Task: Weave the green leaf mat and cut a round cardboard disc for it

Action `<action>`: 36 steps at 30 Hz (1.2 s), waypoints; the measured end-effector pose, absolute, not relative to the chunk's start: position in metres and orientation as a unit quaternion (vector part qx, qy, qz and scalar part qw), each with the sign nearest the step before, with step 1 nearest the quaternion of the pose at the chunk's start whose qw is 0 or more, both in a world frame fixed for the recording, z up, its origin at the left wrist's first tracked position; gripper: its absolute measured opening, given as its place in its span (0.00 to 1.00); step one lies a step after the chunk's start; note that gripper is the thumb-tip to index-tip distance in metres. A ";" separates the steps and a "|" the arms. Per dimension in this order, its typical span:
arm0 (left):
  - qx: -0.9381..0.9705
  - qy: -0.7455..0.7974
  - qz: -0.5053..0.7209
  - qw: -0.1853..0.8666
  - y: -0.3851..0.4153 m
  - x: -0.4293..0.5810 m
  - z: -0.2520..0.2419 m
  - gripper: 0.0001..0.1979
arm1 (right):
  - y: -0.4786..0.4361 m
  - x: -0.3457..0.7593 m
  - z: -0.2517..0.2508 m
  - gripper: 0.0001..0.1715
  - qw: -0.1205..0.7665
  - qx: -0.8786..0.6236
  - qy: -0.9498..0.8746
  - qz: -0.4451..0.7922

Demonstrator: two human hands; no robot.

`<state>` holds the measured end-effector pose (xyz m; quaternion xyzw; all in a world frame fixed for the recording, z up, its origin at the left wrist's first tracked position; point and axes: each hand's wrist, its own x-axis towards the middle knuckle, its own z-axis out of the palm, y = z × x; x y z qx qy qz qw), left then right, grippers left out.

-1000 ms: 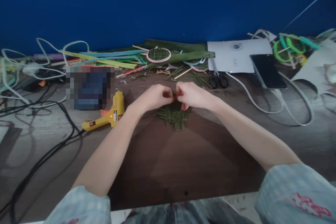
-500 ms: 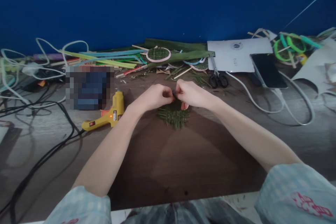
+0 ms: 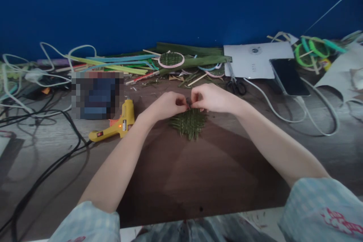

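Observation:
A woven mat of green leaf strips [image 3: 188,125] lies on the table with loose strip ends at its edges. Over its far side, my left hand [image 3: 169,104] is closed in a pinch, thumb against fingers. My right hand [image 3: 211,99] pinches too, its fingertips close to the left ones. Between both sets of fingertips shows a small dark thing [image 3: 188,101], too small to name. The fingers cover part of the mat's far edge.
A yellow glue gun [image 3: 124,121] with a lit orange light lies left of my forearm. Scissors [image 3: 236,85], white paper [image 3: 252,60] and a phone [image 3: 289,76] on a cable lie at right. Behind are leaf strips [image 3: 195,61] and a pink-rimmed woven disc [image 3: 171,59].
My right hand has risen slightly and turned, uncovering more of the mat's far right part. The left hand stays nearly in place, still pinching.

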<state>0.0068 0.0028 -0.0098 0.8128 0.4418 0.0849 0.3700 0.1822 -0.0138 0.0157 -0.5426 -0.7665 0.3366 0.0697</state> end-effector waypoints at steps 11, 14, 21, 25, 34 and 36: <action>0.817 0.416 0.086 0.389 0.001 0.006 -0.010 0.10 | -0.012 0.182 0.017 0.02 0.068 -0.485 -0.799 0.350; 0.813 0.400 0.083 0.416 0.000 0.006 -0.008 0.10 | -0.013 0.183 0.019 0.03 0.069 -0.497 -0.791 0.351; 0.828 0.397 0.079 0.388 -0.001 0.007 -0.008 0.12 | -0.013 0.183 0.025 0.12 0.088 -0.542 -0.715 0.433; 0.828 0.383 0.094 0.399 -0.001 0.008 -0.012 0.12 | -0.011 0.185 0.025 0.11 0.077 -0.578 -0.697 0.416; 0.823 0.401 0.094 0.392 -0.003 0.009 -0.013 0.17 | -0.004 0.189 0.012 0.12 -0.045 -0.568 -0.756 0.324; 0.828 0.404 0.095 0.378 -0.003 0.010 -0.013 0.14 | -0.003 0.189 0.009 0.13 -0.059 -0.564 -0.771 0.290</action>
